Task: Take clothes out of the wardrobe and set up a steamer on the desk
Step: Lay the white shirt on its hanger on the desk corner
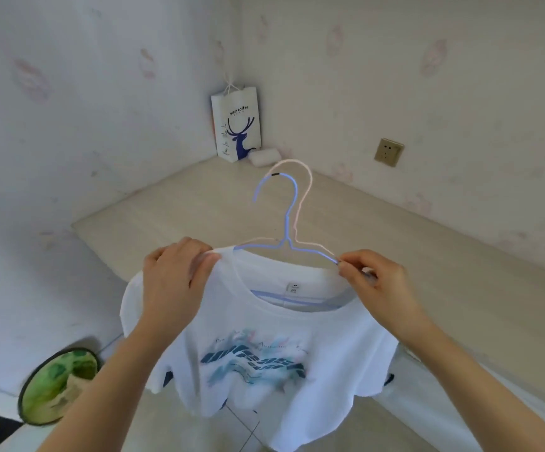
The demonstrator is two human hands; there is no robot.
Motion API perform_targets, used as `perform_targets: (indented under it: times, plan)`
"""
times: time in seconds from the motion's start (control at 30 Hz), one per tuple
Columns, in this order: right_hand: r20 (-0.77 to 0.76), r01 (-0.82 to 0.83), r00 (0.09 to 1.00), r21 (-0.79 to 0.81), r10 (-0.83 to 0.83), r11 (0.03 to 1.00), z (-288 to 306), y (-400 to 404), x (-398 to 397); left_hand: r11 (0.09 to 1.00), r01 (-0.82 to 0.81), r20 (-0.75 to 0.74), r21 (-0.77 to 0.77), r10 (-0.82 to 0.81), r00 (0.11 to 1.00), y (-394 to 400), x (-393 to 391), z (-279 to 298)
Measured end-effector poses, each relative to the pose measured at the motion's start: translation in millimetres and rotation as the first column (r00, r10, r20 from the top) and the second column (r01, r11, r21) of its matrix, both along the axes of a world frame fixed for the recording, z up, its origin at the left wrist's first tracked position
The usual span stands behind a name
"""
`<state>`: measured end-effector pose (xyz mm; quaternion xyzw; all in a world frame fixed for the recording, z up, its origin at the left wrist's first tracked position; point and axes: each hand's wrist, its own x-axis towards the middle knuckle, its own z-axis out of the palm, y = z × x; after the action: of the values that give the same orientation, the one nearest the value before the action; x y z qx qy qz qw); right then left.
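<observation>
We hold the white T-shirt [264, 337] above the desk [460, 272]; left hand [170, 282] pinches its shoulder, right hand [375, 282] pinches the blue hanger [292, 207] arm, hook pointing away.

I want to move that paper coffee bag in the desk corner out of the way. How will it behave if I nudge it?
The paper bag is tall and narrow and stands upright in the wall corner, so a push near its top would probably tip it. It looks like thin paper, likely light, so it may slide easily on the smooth desk. What it holds cannot be seen.

Both forearms are bare to the frame edge, with no sleeves, rings or watch.
</observation>
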<state>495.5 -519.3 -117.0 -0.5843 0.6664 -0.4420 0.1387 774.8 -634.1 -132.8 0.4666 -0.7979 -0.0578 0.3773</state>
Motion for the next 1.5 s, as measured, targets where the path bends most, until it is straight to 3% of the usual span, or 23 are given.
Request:
perform_targets:
  times: [0.27,0.43,0.7,1.0,1.3,1.5]
  plan:
    - [-0.03,-0.11,0.994,0.006,0.11,0.994,-5,-74,-37,0.992,-0.129,-0.025,0.005,0.129,0.991,-62,-9,14]
    - [-0.118,-0.146,0.982,0.016,0.147,0.989,-18,-131,-37,0.991,-0.129,-0.042,0.021,0.13,0.991,-104,-7,14]
    - [-0.099,-0.072,0.993,-0.1,0.062,0.992,-6,-234,-17,0.982,-0.179,0.002,-0.062,0.179,0.984,-206,7,29]
    - [-0.144,0.014,0.989,-0.191,-0.042,0.982,11,-373,14,0.974,-0.197,0.189,-0.115,0.216,0.958,-345,37,46]
    - [-0.117,0.109,0.985,-0.145,-0.126,0.983,1,-453,35,0.991,-0.097,0.374,0.091,0.056,0.926,-440,57,34]
    - [-0.127,0.097,0.985,-0.12,-0.113,0.988,-18,-491,35,0.996,-0.062,0.365,0.057,0.038,0.93,-486,60,8]
